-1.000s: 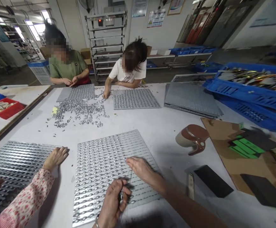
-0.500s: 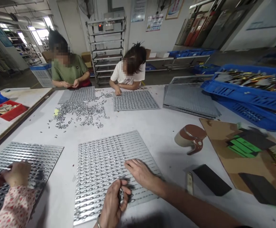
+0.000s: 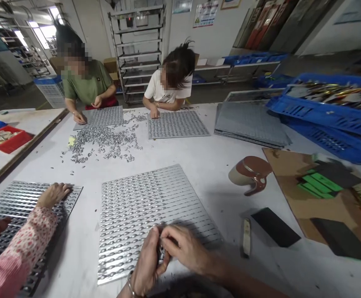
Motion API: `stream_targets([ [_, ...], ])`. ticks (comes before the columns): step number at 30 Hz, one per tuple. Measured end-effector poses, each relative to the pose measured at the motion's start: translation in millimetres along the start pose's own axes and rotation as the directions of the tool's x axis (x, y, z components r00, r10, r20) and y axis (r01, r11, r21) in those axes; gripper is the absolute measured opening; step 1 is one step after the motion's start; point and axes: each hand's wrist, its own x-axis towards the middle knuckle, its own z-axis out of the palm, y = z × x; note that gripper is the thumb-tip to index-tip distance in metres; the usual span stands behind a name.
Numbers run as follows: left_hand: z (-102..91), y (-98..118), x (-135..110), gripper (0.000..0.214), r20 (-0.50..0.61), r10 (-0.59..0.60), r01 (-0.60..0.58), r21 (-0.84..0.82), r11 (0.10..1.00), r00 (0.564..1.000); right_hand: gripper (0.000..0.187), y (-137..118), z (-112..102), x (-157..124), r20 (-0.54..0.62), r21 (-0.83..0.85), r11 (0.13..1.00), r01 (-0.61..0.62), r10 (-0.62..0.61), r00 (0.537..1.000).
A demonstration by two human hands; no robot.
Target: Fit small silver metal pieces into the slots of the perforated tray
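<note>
Over a largely filled dimpled tray (image 3: 149,215), left hand (image 3: 146,265) grips small metal pieces (image 3: 161,251); right hand (image 3: 185,248) fingers pinch one; loose pile (image 3: 104,142) remains.

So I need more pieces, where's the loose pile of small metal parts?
The pile of metal parts lies on the far left of the white table, before the two workers' trays.

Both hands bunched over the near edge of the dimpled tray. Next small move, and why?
Probably: the right hand draws one small metal piece from the bunch pinched in the left hand and sets it into a nearby pocket of the dimpled tray. The right fingertips meet the left ones at that bunch, directly above the tray's near rows. I cannot tell which pockets are unfilled.
</note>
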Motion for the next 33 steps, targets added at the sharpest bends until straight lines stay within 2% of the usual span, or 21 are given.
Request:
stream_targets([
  [2,-1.0,-1.3,4.3,0.034,0.133,-0.110,0.115,-0.034,0.993,0.985,0.017,15.9,-8.8,12.0,-0.071,0.035,0.996,-0.086,0.088,0.994],
  [4,-2.3,-2.5,8.0,0.028,0.204,-0.139,0.158,-0.078,0.984,0.969,0.021,33.5,-18.1,26.7,-0.114,0.015,0.993,-0.117,0.118,0.987],
  [9,-6.0,-10.3,13.1,0.025,0.207,-0.157,0.182,-0.103,0.978,0.966,0.021,60.6,-21.1,53.0,-0.130,-0.141,0.987,-0.082,0.064,0.989],
  [12,-6.5,-15.4,14.9,0.044,0.179,-0.146,0.166,-0.104,0.981,0.973,0.020,59.3,-14.8,57.1,-0.085,-0.258,0.966,-0.023,0.001,0.996],
  [15,-5.4,-15.0,14.6,0.056,0.163,-0.136,0.155,-0.111,0.982,0.977,0.023,53.8,-10.3,53.8,-0.012,-0.434,0.900,-0.045,0.045,0.999],
  [17,-4.8,-12.2,12.7,0.051,0.163,-0.124,0.145,-0.126,0.981,0.979,0.025,49.8,-8.9,48.1,0.039,-0.543,0.837,-0.063,0.100,0.994],
  [21,-4.1,-8.7,8.1,0.021,0.169,-0.128,0.152,-0.134,0.979,0.977,0.033,36.5,-11.8,36.2,0.120,-0.673,0.735,-0.085,0.222,0.968],
  [23,-3.5,-9.8,7.1,0.017,0.172,-0.150,0.175,-0.135,0.975,0.974,0.033,27.9,-16.2,34.0,0.141,-0.689,0.717,-0.105,0.275,0.951],
  [26,-3.2,-11.4,8.1,0.019,0.161,-0.178,0.208,-0.192,0.959,0.971,0.030,19.2,-24.8,35.9,0.152,-0.657,0.738,-0.153,0.328,0.932],
  [30,-5.7,-5.1,10.7,0.006,0.089,-0.272,0.284,-0.393,0.874,0.958,0.029,20.1,-33.1,38.5,0.129,-0.636,0.739,-0.223,0.386,0.914],
  [33,-8.3,-0.4,11.7,0.016,0.095,-0.262,0.277,-0.451,0.849,0.960,0.033,25.3,-32.3,35.5,0.125,-0.642,0.733,-0.223,0.388,0.913],
])
